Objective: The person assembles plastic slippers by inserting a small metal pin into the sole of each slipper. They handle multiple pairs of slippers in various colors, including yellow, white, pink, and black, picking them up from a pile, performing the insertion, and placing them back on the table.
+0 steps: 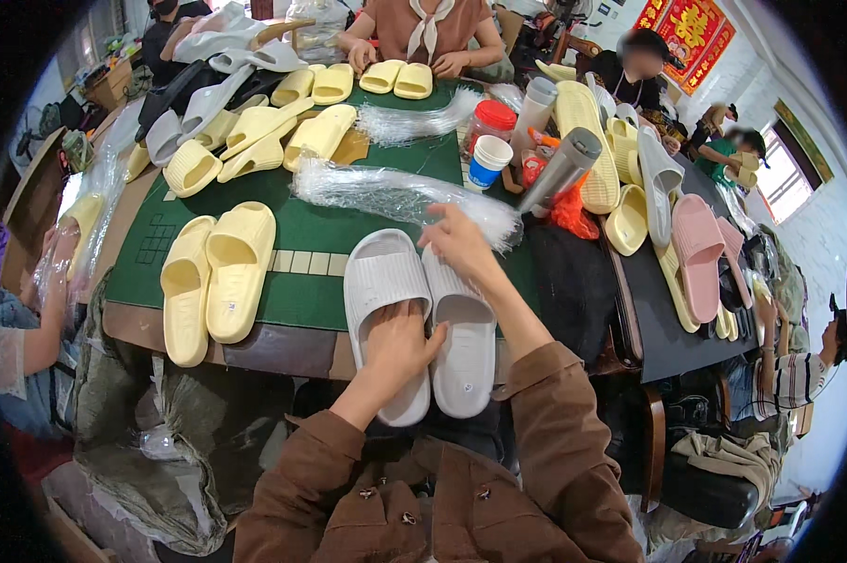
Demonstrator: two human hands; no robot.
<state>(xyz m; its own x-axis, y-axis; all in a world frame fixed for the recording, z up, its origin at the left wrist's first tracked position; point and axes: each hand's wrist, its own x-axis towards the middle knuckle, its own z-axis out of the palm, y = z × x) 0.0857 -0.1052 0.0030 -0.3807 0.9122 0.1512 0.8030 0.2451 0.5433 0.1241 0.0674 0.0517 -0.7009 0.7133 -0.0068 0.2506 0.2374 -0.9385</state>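
Observation:
A pair of grey slippers lies side by side at the table's front edge, toes away from me, heels overhanging. My left hand (397, 347) has its fingers tucked under the strap of the left grey slipper (379, 277), holding it. Its thumb points toward the right grey slipper (466, 357); the fingertips are hidden. Above that right slipper's toe is my right hand (459, 242), fingers apart and pointing left. Whether it touches the slipper I cannot tell. Just beyond lies a bundle of clear plastic strips (395, 192).
A yellow slipper pair (219, 272) stands to the left on the green table top (302, 286). More yellow and grey slippers line the far side. A paper cup (489, 161), a red-lidded jar (492, 122) and a steel tumbler (562, 169) stand right. Other people sit around.

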